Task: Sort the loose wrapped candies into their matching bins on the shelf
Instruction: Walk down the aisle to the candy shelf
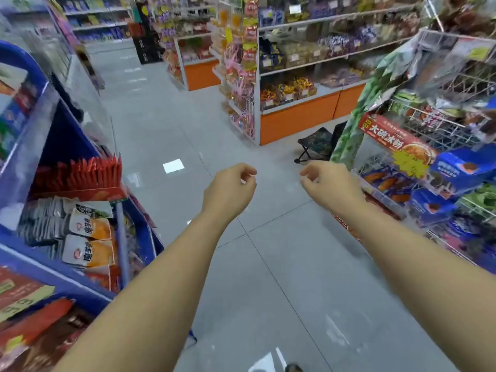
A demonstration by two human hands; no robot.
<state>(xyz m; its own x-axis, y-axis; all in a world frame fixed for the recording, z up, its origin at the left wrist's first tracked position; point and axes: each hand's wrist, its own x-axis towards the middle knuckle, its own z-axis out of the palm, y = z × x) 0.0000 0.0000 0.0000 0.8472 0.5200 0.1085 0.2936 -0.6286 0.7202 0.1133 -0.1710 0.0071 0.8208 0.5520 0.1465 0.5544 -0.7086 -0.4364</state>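
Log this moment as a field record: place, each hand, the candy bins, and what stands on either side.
place: shop aisle, grey tiled floor
left hand: held out over the floor, fingers loosely curled, no candy seen in it
right hand: held out likewise, loosely curled, nothing seen in it
candy bins: on the orange-based shelf ahead, across the aisle from the hands
left side: blue shelf with snack packets
right side: wire rack of boxed goods
floor: folding stool near the shelf's foot
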